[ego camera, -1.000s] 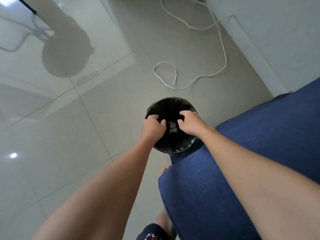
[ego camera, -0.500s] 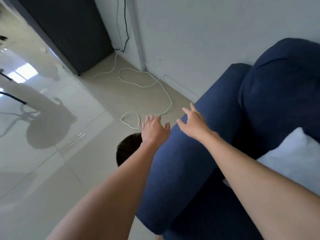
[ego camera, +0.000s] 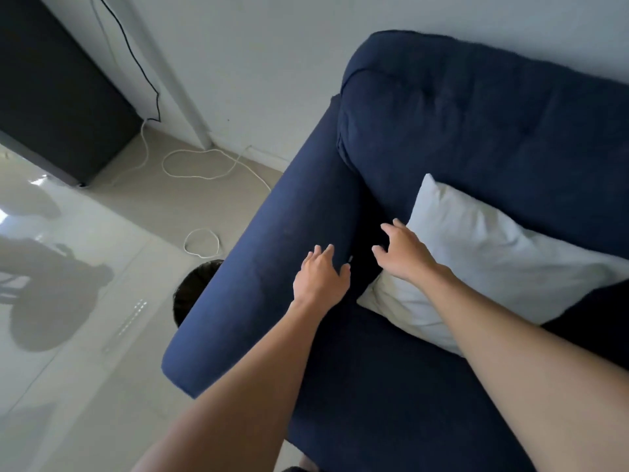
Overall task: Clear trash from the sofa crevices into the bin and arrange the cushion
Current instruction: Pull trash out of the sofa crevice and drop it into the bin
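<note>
A dark blue sofa [ego camera: 476,124] fills the right side, its armrest [ego camera: 272,267] running toward me. A white cushion [ego camera: 493,260] lies tilted on the seat against the backrest. My left hand [ego camera: 320,281] hovers over the armrest's inner edge, fingers spread and holding nothing. My right hand [ego camera: 405,253] is open above the dark crevice [ego camera: 366,240] between armrest and cushion, its heel close to the cushion's corner. The black-lined bin [ego camera: 194,291] stands on the floor left of the armrest, mostly hidden behind it. No trash shows in the crevice.
A white cable [ego camera: 200,165] loops across the tiled floor beyond the bin. A black cable [ego camera: 143,73] hangs down the white wall. A dark cabinet [ego camera: 58,93] stands at the upper left. The glossy floor reflects a fan's shadow at the left.
Both hands left the bin, where they were curled over its opening, and moved right over the armrest to the sofa crevice. My view swung from the bin to the sofa and cushion.
</note>
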